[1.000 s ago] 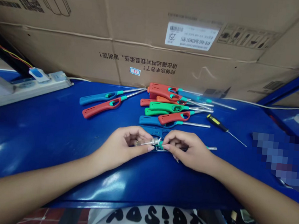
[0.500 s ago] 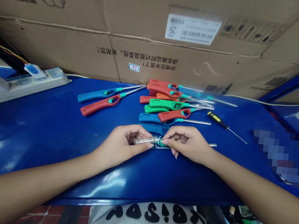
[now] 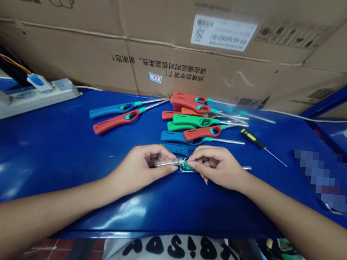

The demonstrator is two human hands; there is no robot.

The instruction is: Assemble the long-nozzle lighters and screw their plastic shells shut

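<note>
Between thumb and fingers of my left hand [image 3: 145, 164] is a clear gas tank [image 3: 168, 162], a slim see-through cylinder pointing right. My right hand [image 3: 215, 166] pinches a small green trigger piece [image 3: 189, 165] at the tank's right end. A thin white wire loops around that green piece. Under and behind both hands lies a blue lighter shell [image 3: 176, 148], partly covered by my fingers. A metal tube tip [image 3: 247, 168] sticks out past my right hand.
Behind my hands lies a pile of red, green and blue stick lighters [image 3: 192, 121], with two more lighters [image 3: 117, 120] to the left. A yellow-black screwdriver [image 3: 254, 139] lies right. A power strip [image 3: 26, 99] sits far left, before a cardboard box [image 3: 156, 54].
Almost nothing has moved. Both hands hold the same parts in the same spot, with only a slight shift of the right fingers.
</note>
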